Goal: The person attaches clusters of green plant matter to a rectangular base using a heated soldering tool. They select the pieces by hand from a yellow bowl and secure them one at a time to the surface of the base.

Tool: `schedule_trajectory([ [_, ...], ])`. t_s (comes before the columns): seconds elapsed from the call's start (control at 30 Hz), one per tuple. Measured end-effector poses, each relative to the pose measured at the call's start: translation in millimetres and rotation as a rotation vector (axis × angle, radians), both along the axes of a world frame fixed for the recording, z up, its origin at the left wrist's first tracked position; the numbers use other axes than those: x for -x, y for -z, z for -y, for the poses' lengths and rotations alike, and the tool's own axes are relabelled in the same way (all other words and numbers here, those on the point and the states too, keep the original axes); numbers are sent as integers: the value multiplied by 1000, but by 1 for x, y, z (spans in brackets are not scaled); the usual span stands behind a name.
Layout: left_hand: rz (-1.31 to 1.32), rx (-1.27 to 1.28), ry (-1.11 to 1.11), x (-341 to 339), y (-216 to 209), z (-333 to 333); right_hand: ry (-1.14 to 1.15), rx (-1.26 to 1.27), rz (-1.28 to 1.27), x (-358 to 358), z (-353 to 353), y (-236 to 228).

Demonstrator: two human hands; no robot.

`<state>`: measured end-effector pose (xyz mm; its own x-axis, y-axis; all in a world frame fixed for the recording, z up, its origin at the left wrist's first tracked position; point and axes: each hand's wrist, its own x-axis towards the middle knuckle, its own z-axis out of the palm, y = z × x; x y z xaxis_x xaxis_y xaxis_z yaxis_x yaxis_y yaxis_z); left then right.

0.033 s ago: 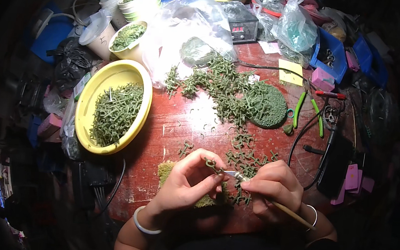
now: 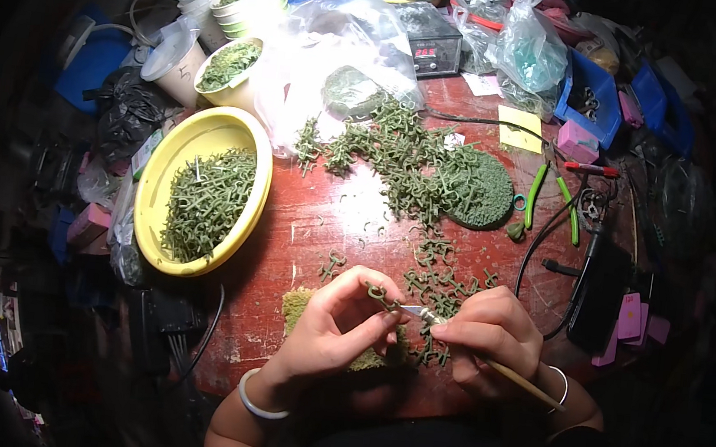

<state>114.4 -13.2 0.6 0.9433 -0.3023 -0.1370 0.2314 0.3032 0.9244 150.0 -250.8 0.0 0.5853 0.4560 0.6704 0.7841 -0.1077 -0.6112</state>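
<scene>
Between thumb and fingers, my left hand (image 2: 345, 325) pinches a small green hook-shaped piece (image 2: 378, 295). My right hand (image 2: 494, 338) is closed round a small knife (image 2: 520, 385) with a thin wooden handle and a pale wrapped neck. Its narrow metal blade points left, its tip at the green piece; whether they touch I cannot tell. Under my left hand lies a mossy yellow-green pad (image 2: 295, 306), partly hidden. Loose green pieces (image 2: 436, 271) lie just beyond my hands. They lead to a larger heap (image 2: 404, 159) beside a round green textured pad (image 2: 482, 193).
At left stands a yellow bowl (image 2: 261, 187) of green pieces, with filled tubs (image 2: 233, 71) behind. Clear plastic bags (image 2: 342, 39) and a black box with a red display (image 2: 429, 48) line the back. Green-handled pliers (image 2: 536, 194), cables and blue bins (image 2: 594, 96) are at right.
</scene>
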Motion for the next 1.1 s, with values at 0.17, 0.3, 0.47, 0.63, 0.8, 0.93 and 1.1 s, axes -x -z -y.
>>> schedule_trajectory([
  [0.17, 20, -29, 0, 1, 1, 0, -5, 1, -3, 0, 0, 0],
  [0.3, -2, -33, -1, 1, 0, 1, -8, 9, -1, -1, 1, 0],
  [0.47, -22, -44, -4, 2, 0, 1, -13, 11, -7, 0, 1, -1],
  [0.63, -37, -11, 32, 1, -2, -3, -36, -5, -8, -1, 0, 2],
  [0.8, -94, 121, 39, 1, -5, -4, -69, -197, -27, -4, 3, 4],
  [0.93, -107, 451, 1, -6, 1, -8, 353, -108, -343, -5, -5, 6],
  [1.1, -144, 508, -48, -9, 4, -14, 323, 191, -215, -27, -4, 24],
])
